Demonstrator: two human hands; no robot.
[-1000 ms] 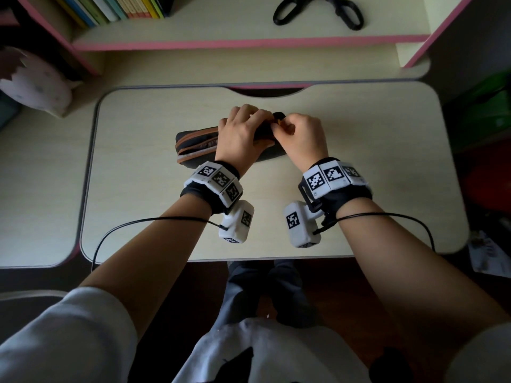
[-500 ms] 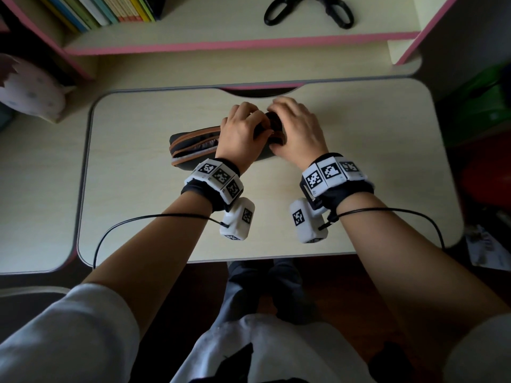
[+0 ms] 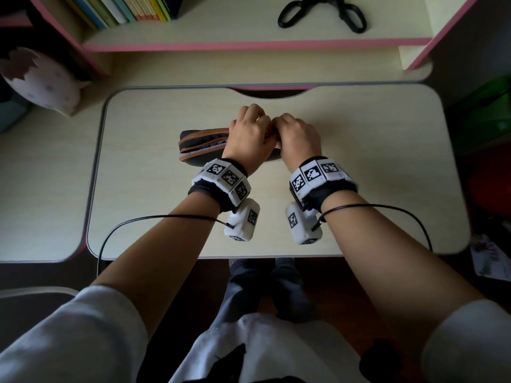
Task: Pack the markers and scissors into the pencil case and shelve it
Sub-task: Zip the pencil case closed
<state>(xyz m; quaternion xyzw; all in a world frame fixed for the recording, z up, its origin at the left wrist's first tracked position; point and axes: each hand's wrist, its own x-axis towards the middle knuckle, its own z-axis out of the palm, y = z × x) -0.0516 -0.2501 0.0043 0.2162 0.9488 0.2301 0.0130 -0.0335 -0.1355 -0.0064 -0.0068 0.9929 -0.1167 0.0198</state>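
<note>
- The pencil case (image 3: pixel 199 145) lies on its side in the middle of the frame, on the bench (image 3: pixel 166 217). It is black with orange-brown piping, and its long axis runs left to right.
- The left hand (image 3: pixel 246 136) is curled over the top of the case's right half and grips it, with the knuckles up.
- The right hand (image 3: pixel 297 136) is closed against the case's right end, touching the left hand. Its fingertips are hidden, so I cannot tell whether it pinches the fabric or a zip pull.
- The case's left end gapes along the seam. Something pale and speckled shows inside, too small to identify. No markers are visible anywhere.
- The scissors (image 3: pixel 320 12) lie flat on the shelf (image 3: pixel 221 31) at the top of the frame, right of centre, well apart from the case. They are not yet packed.
- The case looks like a soft fabric pouch, light and likely to sag or fold, so it probably needs one hand pinning the body while the other works the zip.
- For carrying, a grip round the middle should serve best, since a hold on one end would let the other end droop and could spill the contents through the open seam.
- The scissors look rigid, with smooth black loops and probably heavier than they appear. The loops are the safe place to take hold, blades pointing away.
</note>
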